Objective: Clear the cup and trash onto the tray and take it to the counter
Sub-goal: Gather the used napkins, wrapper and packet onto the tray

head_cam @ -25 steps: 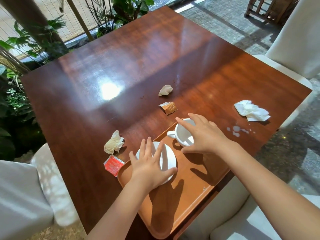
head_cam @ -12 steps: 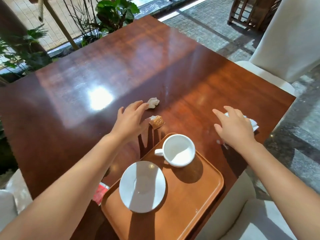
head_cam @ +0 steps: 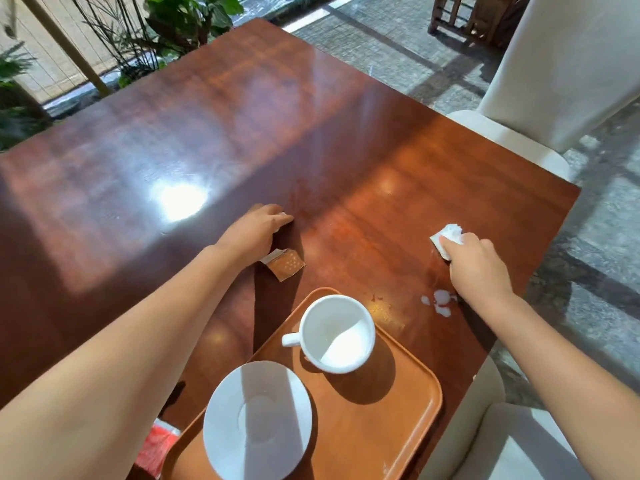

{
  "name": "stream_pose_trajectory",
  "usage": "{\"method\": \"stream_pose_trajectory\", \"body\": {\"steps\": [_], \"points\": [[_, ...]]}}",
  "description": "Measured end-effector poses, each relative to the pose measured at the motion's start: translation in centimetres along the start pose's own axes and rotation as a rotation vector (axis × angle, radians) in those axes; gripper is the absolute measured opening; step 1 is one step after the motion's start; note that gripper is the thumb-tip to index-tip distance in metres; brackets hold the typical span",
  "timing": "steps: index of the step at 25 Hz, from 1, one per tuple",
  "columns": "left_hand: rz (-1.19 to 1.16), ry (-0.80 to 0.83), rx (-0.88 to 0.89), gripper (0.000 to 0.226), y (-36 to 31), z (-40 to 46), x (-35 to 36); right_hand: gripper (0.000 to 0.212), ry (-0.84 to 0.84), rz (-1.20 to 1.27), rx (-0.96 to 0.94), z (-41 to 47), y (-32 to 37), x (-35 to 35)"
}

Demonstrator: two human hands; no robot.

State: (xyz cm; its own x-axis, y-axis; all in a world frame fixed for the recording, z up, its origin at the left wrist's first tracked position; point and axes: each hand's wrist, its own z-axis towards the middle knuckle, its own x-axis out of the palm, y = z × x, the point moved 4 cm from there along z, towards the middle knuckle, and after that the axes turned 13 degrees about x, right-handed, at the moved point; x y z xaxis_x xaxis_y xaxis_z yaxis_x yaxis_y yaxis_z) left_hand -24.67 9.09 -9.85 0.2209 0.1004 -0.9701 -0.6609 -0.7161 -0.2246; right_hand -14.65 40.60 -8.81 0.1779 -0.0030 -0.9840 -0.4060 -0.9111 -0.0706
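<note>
A white cup (head_cam: 335, 333) and a white saucer (head_cam: 257, 420) rest on the orange tray (head_cam: 391, 424) at the table's near edge. My left hand (head_cam: 254, 230) is closed over a small crumpled scrap, which is almost wholly hidden under my fingers. A brown packet (head_cam: 286, 265) lies just below that hand. My right hand (head_cam: 476, 263) presses down on a crumpled white napkin (head_cam: 449, 235) near the table's right side. A red packet (head_cam: 156, 448) peeks out left of the tray, partly behind my left forearm.
The dark wooden table (head_cam: 242, 133) has a small white spill (head_cam: 439, 301) beside my right wrist. White chairs stand at the far right (head_cam: 554, 64) and near right (head_cam: 519, 445). Plants (head_cam: 166, 26) line the far left edge.
Both hands have left the tray and reached out. My left hand has closed over the small scrap, and my right hand has come down on the white napkin.
</note>
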Motion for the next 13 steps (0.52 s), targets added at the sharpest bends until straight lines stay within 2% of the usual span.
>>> {"method": "stream_pose_trajectory", "body": {"steps": [4,7,13], "points": [[-0.023,-0.112,0.042,0.037,0.0,-0.7,-0.6,0.021,0.004,0.083,-0.147,0.7,2.2,-0.1],[-0.125,-0.18,0.013,0.029,0.2,-2.0,-1.3,0.022,0.012,0.216,-0.238,0.2,4.4,-1.0],[-0.271,-0.258,-0.215,0.026,0.0,-9.7,-3.0,0.026,-0.039,0.461,-0.429,-3.1,9.8,-4.3]]}}
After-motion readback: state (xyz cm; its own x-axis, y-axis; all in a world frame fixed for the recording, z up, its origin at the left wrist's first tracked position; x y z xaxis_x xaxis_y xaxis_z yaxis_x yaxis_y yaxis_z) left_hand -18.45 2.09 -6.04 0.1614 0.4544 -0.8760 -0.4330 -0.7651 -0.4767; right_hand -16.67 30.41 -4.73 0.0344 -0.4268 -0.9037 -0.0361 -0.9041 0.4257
